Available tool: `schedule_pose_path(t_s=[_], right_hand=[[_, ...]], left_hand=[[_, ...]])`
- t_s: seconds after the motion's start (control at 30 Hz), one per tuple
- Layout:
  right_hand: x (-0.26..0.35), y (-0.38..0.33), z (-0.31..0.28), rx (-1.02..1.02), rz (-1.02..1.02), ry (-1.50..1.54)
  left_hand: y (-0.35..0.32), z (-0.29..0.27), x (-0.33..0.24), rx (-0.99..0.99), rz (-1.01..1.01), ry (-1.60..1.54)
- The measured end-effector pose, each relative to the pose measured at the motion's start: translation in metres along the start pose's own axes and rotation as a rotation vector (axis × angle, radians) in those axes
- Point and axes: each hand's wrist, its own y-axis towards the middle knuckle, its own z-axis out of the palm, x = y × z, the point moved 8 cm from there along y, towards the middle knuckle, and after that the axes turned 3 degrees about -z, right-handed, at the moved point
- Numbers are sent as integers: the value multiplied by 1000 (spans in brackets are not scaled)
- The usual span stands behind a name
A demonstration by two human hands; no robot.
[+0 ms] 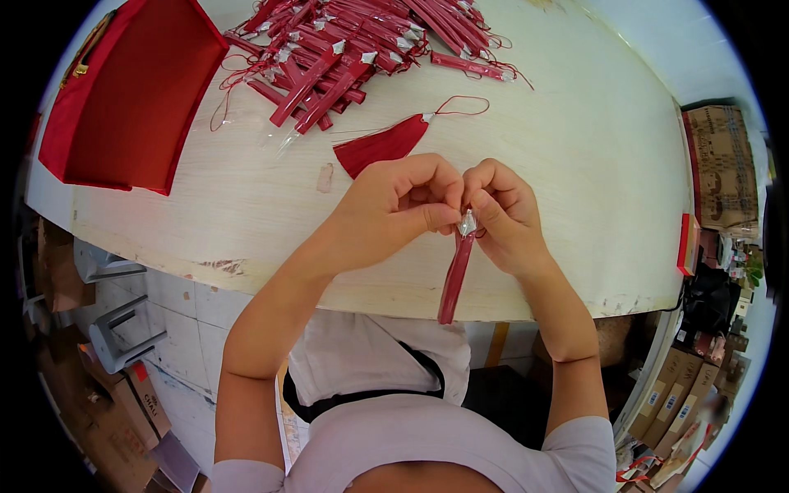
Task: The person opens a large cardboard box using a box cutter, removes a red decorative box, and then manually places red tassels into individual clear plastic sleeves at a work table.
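right now your left hand (pixel 394 205) and right hand (pixel 501 215) pinch together on the clear-wrapped top of a red tassel (pixel 456 275), fingertips clenched around it while the tassel hangs down over the near edge of the pale wooden table (pixel 575 164). just beyond your knuckles lies a loose tassel (pixel 382 145), unwrapped and fanned. farther back sits a pile of wrapped tassels (pixel 353 41), and a red box (pixel 131 90) at far left.

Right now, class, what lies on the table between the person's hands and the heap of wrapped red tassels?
In the head view, one loose red tassel with a loop cord.
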Motion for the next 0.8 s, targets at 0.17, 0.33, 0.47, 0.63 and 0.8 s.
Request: schedule_pose_path(t_s=[0.17,0.33,0.47,0.63,0.8], right_hand=[[4,1,-4,-10,-15,-75],[6,3,-1,-54,-1,-90],[4,3,-3,-50,-15,-124],[2,3,-1,-58,-20,-135],[4,2,-2,-77,-27,-211]], left_hand=[[-2,-2,3,-52,30,18],[-4,-1,-4,-71,145,116],[-4,0,-3,-50,122,180],[-3,-3,2,-131,105,155],[-3,-6,3,-175,87,187]])
